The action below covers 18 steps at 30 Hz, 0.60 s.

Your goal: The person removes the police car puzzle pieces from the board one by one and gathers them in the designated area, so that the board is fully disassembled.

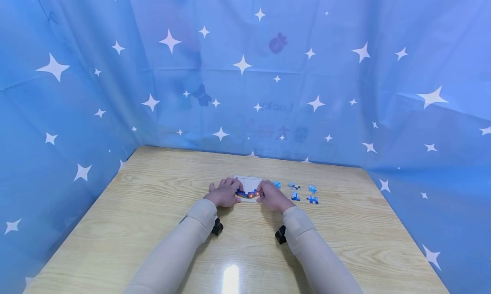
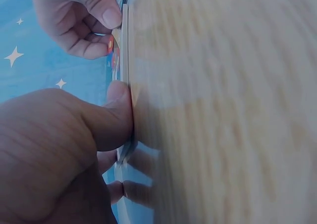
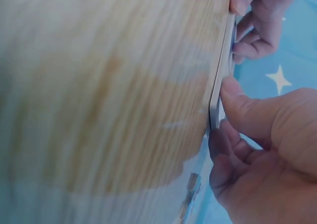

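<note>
A white puzzle board [image 1: 249, 182] lies on the table, with dark blue and orange pieces [image 1: 246, 194] along its near side. My left hand [image 1: 225, 194] grips the board's left part; in the left wrist view its thumb [image 2: 118, 115] presses on the near edge. At the board's right end, my right hand [image 1: 273, 197] pinches a puzzle piece with an orange-red spot [image 2: 110, 44] between thumb and fingers. Seen from the right wrist, the right thumb [image 3: 240, 102] lies at the board's corner, its other fingers curled below. How the piece sits on the board is hidden.
Several loose blue puzzle pieces [image 1: 313, 199] lie right of the board, one [image 1: 276, 184] close behind my right hand. The wooden table [image 1: 153, 174] ends at a blue curtain [image 1: 245, 89] with white stars. A light reflection shows on the table's near part.
</note>
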{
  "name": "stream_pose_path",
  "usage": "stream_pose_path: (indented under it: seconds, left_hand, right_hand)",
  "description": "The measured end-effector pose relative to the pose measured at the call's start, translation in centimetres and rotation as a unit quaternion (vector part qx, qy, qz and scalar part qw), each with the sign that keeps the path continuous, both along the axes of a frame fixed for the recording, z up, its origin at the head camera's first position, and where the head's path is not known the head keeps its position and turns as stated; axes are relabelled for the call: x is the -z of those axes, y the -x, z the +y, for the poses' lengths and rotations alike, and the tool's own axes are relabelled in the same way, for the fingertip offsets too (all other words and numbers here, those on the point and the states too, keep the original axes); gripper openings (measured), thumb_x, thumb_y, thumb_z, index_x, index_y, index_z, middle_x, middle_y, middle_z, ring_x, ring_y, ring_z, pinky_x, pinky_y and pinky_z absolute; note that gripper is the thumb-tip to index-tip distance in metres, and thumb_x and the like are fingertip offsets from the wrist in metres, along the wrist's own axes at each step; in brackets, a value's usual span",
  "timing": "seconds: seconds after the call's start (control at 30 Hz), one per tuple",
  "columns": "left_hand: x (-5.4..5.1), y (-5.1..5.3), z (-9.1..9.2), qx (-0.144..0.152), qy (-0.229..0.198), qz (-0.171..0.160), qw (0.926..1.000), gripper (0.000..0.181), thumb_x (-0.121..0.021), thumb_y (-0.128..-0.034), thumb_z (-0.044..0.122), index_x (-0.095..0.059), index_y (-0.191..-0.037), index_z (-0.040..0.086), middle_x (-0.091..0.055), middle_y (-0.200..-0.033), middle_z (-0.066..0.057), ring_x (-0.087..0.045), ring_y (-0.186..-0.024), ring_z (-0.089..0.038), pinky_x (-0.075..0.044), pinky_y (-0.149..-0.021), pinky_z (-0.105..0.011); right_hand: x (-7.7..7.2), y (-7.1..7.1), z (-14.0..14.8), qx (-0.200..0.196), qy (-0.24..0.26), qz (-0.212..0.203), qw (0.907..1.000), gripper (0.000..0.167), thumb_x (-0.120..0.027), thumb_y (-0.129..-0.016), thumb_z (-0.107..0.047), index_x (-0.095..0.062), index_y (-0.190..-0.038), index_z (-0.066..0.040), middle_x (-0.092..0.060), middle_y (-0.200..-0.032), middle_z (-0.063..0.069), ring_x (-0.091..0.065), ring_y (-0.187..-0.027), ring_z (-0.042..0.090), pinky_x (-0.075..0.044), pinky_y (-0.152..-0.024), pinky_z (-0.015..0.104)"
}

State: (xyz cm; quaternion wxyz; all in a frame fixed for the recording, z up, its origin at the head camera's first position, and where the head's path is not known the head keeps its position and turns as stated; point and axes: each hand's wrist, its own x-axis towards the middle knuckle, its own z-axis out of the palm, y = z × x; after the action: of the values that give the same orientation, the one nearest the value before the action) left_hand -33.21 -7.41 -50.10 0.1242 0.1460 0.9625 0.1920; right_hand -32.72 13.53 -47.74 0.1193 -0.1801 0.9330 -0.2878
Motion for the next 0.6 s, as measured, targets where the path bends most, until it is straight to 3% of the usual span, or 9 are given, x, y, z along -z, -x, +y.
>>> stream_pose_path:
  seconds: [0.6]
  left_hand:
    - [0.00, 0.06, 0.03, -0.005, 0.001, -0.011, 0.9999, 0.020, -0.061, -0.1021, 0.037, -0.050, -0.119, 0.032, -0.024, -0.163, -0.005, -0.021, -0.149, -0.032, -0.007, -0.111, -0.074]
  right_hand:
    - [0.01, 0.00, 0.23, 0.005, 0.013, 0.000, 0.9999, 0.011, -0.067, -0.097, -0.004, -0.062, -0.107, 0.000, -0.055, -0.106, 0.010, -0.053, -0.092, 0.022, -0.048, -0.085, 0.042]
